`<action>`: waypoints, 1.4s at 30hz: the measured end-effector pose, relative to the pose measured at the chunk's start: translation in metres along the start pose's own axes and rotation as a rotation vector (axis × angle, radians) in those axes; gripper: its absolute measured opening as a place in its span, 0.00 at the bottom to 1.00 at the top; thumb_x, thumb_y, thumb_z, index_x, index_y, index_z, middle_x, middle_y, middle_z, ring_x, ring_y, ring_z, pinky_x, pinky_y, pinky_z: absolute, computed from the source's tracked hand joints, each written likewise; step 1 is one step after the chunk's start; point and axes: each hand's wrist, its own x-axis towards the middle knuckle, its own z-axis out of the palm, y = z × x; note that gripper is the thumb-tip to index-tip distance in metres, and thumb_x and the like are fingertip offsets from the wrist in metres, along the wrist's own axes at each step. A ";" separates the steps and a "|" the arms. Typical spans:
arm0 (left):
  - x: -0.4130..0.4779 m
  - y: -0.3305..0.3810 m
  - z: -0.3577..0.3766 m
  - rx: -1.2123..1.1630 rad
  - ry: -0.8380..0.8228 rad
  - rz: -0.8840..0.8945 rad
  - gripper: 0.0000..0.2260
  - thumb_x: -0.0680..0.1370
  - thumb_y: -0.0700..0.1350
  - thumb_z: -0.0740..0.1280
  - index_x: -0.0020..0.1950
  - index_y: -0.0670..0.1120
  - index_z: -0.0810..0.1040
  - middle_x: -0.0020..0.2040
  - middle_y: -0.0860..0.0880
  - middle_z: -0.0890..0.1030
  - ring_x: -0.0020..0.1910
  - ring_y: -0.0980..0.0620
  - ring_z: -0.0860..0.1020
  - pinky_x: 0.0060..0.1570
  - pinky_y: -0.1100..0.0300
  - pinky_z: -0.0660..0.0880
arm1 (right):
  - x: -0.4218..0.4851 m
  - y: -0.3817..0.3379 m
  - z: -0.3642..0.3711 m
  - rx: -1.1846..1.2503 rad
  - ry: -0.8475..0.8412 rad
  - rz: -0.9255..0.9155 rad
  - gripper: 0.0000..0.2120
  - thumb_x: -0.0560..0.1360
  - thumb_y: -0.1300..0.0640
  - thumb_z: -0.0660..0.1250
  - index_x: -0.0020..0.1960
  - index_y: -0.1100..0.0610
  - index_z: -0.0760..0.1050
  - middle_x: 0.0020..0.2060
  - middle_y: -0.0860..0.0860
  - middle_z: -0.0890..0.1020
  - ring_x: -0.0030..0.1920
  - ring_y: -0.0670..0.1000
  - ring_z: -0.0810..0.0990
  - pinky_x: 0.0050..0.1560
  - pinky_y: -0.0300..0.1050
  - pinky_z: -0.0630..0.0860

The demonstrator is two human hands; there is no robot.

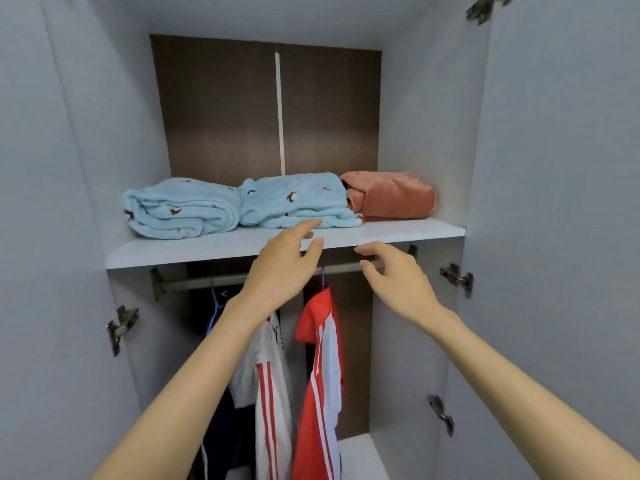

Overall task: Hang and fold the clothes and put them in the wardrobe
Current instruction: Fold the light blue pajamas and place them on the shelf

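Three folded garments lie on the wardrobe shelf [398, 232]: a light blue fleece bundle [180, 209] at the left, a second light blue one [294, 199] in the middle, and a pink one [394, 195] at the right. My left hand [287, 261] reaches up in front of the shelf edge, fingers relaxed and empty, its fingertips near the middle blue bundle. My right hand [391, 275] hovers just below the shelf edge, fingers loosely curled and holding nothing. Under the shelf a rail [194, 282] carries a white shirt with red stripes [270, 386] and a red and white shirt [322, 375].
Both wardrobe doors [554, 202] stand open at the sides, with metal hinges [457, 277] on the inner walls. A blue hanger [214, 306] and a dark garment [221, 427] hang at the left of the rail. The wardrobe's back panel is dark brown.
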 end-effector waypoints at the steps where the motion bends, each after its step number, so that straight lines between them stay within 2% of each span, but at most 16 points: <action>1: -0.013 0.008 0.005 -0.005 -0.007 0.001 0.18 0.81 0.53 0.58 0.72 0.57 0.68 0.66 0.53 0.76 0.64 0.53 0.73 0.65 0.51 0.70 | -0.017 0.003 -0.007 -0.003 -0.010 0.012 0.14 0.79 0.54 0.61 0.64 0.49 0.75 0.60 0.44 0.79 0.54 0.46 0.77 0.51 0.42 0.72; 6: -0.085 0.050 0.041 -0.029 -0.039 -0.025 0.19 0.82 0.51 0.58 0.73 0.55 0.68 0.65 0.53 0.76 0.63 0.53 0.74 0.64 0.50 0.71 | -0.108 0.023 -0.043 0.021 -0.068 0.071 0.15 0.80 0.54 0.60 0.66 0.49 0.74 0.62 0.44 0.78 0.57 0.45 0.77 0.53 0.38 0.71; 11: -0.170 0.091 0.090 -0.041 -0.119 -0.102 0.18 0.82 0.49 0.58 0.73 0.53 0.67 0.67 0.52 0.75 0.65 0.50 0.74 0.64 0.48 0.72 | -0.204 0.046 -0.077 0.027 -0.129 0.176 0.14 0.80 0.54 0.61 0.64 0.49 0.75 0.60 0.44 0.79 0.54 0.48 0.78 0.55 0.44 0.74; 13: -0.201 0.104 0.103 -0.049 -0.173 -0.141 0.18 0.82 0.49 0.58 0.73 0.53 0.67 0.67 0.51 0.75 0.64 0.50 0.74 0.63 0.49 0.72 | -0.240 0.054 -0.090 0.040 -0.162 0.226 0.13 0.79 0.55 0.61 0.63 0.49 0.75 0.58 0.46 0.80 0.52 0.50 0.79 0.54 0.44 0.75; 16: -0.244 0.118 0.117 -0.046 -0.246 -0.174 0.18 0.82 0.49 0.58 0.73 0.53 0.67 0.67 0.50 0.75 0.62 0.50 0.76 0.60 0.53 0.74 | -0.289 0.061 -0.106 0.024 -0.200 0.256 0.13 0.80 0.54 0.61 0.63 0.48 0.75 0.60 0.43 0.79 0.49 0.47 0.78 0.52 0.44 0.75; 20: -0.296 0.135 0.131 -0.035 -0.360 -0.187 0.18 0.83 0.50 0.58 0.73 0.53 0.67 0.66 0.51 0.76 0.62 0.49 0.76 0.60 0.48 0.75 | -0.352 0.065 -0.124 0.011 -0.224 0.323 0.13 0.80 0.54 0.61 0.64 0.47 0.74 0.59 0.41 0.79 0.47 0.44 0.77 0.47 0.40 0.71; 25: -0.359 0.153 0.145 -0.023 -0.464 -0.157 0.18 0.82 0.49 0.58 0.73 0.52 0.68 0.66 0.51 0.76 0.63 0.49 0.75 0.61 0.51 0.72 | -0.428 0.061 -0.141 -0.008 -0.249 0.438 0.13 0.80 0.54 0.61 0.63 0.48 0.75 0.59 0.42 0.79 0.48 0.46 0.78 0.51 0.46 0.76; 29: -0.407 0.163 0.150 -0.040 -0.535 -0.123 0.18 0.82 0.49 0.58 0.72 0.53 0.68 0.65 0.51 0.76 0.63 0.49 0.75 0.61 0.54 0.71 | -0.485 0.048 -0.154 -0.040 -0.213 0.530 0.13 0.79 0.56 0.62 0.63 0.49 0.75 0.58 0.44 0.79 0.47 0.45 0.78 0.50 0.45 0.76; 33: -0.450 0.177 0.155 -0.105 -0.622 -0.080 0.17 0.82 0.47 0.60 0.71 0.50 0.71 0.63 0.50 0.78 0.61 0.48 0.76 0.61 0.51 0.72 | -0.552 0.030 -0.173 -0.056 -0.150 0.640 0.13 0.79 0.58 0.63 0.62 0.49 0.76 0.58 0.44 0.80 0.45 0.44 0.76 0.49 0.44 0.74; 38: -0.502 0.224 0.175 -0.158 -0.762 0.045 0.17 0.82 0.47 0.59 0.71 0.49 0.70 0.63 0.51 0.78 0.61 0.48 0.75 0.62 0.49 0.71 | -0.641 0.014 -0.211 -0.091 -0.080 0.834 0.14 0.79 0.58 0.63 0.63 0.51 0.76 0.58 0.45 0.80 0.47 0.47 0.78 0.51 0.48 0.76; 42: -0.542 0.271 0.203 -0.234 -0.895 0.128 0.18 0.82 0.47 0.59 0.72 0.49 0.69 0.64 0.51 0.78 0.62 0.49 0.75 0.63 0.49 0.70 | -0.719 0.006 -0.252 -0.147 0.004 0.978 0.13 0.80 0.56 0.62 0.64 0.52 0.76 0.60 0.45 0.79 0.48 0.44 0.77 0.51 0.45 0.76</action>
